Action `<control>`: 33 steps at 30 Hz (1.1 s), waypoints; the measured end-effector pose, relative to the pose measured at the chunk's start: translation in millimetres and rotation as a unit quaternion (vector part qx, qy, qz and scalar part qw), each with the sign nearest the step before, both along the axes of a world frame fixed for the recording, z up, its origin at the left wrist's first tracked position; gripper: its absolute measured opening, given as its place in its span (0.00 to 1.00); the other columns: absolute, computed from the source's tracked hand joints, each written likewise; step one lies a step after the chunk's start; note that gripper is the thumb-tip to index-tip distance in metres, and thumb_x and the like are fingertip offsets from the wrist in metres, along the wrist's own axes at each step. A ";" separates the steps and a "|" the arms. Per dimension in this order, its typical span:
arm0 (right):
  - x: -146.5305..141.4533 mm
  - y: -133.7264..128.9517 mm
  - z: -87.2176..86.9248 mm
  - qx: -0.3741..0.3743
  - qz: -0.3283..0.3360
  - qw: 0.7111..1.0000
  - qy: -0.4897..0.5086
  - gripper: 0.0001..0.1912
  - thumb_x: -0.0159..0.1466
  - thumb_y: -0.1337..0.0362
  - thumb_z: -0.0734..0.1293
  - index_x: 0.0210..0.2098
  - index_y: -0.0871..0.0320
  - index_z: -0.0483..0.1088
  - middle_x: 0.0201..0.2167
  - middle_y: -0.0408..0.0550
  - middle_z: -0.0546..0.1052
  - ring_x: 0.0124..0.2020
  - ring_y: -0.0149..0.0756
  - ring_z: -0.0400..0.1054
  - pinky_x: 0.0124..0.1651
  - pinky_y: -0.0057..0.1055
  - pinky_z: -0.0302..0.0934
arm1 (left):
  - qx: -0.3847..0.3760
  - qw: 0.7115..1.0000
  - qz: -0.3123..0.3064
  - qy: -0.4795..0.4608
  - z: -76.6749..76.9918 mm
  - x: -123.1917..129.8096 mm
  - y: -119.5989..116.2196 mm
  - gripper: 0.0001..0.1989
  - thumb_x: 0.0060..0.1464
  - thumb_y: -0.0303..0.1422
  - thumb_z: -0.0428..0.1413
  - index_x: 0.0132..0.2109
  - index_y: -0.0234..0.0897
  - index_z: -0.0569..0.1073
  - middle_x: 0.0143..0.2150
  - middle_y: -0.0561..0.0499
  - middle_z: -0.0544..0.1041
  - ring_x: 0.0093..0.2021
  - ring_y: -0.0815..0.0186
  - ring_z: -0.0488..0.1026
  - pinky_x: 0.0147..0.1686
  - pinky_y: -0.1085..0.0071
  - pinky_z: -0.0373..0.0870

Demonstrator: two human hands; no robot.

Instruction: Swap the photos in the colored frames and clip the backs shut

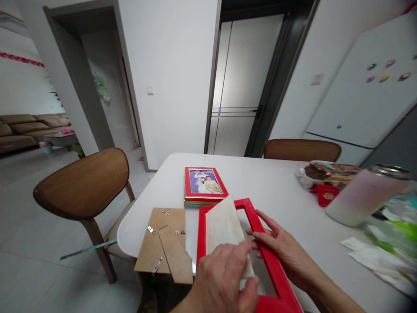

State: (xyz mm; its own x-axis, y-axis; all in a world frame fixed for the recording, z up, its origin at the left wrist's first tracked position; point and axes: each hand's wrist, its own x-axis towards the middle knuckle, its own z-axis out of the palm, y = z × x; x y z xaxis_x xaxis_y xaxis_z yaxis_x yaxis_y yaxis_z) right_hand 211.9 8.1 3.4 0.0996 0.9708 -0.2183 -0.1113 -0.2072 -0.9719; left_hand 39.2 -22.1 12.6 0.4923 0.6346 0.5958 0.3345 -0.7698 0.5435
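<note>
A red picture frame [265, 250] lies tilted at the table's near edge. My right hand [280, 243] grips its right side, fingers wrapped round the rim. Over the frame's opening my left hand [224, 274] holds a cream-white sheet [223, 224], which stands at an angle inside the frame; the fingertips are partly hidden behind it. Left of the frame rests a brown backing board [146, 252] with metal clips and a stand flap. Behind it sits a second red frame [221, 187] with a photo of people.
The white table [260, 174] has a pink-white tumbler [361, 198], a small red packet [326, 195], a plastic bag [304, 176] and crumpled tissue [374, 261] on its right. Wooden chairs stand at the left [87, 187] and far side [301, 150].
</note>
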 end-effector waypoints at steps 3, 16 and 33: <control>9.3 7.4 -13.2 0.001 0.002 0.994 -0.107 0.36 0.51 0.59 0.64 0.57 0.56 0.46 0.17 0.38 0.69 0.17 0.29 0.62 0.20 0.24 0.55 | -0.003 0.996 0.083 -0.027 2.1 -29.0 -2.3 0.21 0.49 0.25 0.46 0.52 0.34 0.56 0.33 0.47 0.71 0.30 0.65 0.68 0.31 0.71 0.67; 23.2 24.3 -48.1 0.018 -0.007 0.830 -0.557 0.26 0.53 0.59 0.55 0.48 0.65 0.62 0.29 0.51 0.75 0.30 0.40 0.69 0.33 0.31 0.58 | -0.304 0.914 0.252 -0.093 -53.5 -107.7 1.9 0.12 0.45 0.32 0.50 0.39 0.35 0.68 0.23 0.54 0.69 0.22 0.68 0.67 0.21 0.76 0.63; -5.6 19.7 -43.9 0.146 -0.012 0.838 -0.526 0.22 0.54 0.60 0.56 0.45 0.64 0.63 0.39 0.54 0.70 0.34 0.38 0.65 0.39 0.34 0.58 | -0.090 0.975 0.114 0.169 -53.5 -81.9 3.9 0.32 0.37 0.24 0.50 0.54 0.35 0.59 0.57 0.41 0.57 0.56 0.53 0.53 0.53 0.55 0.53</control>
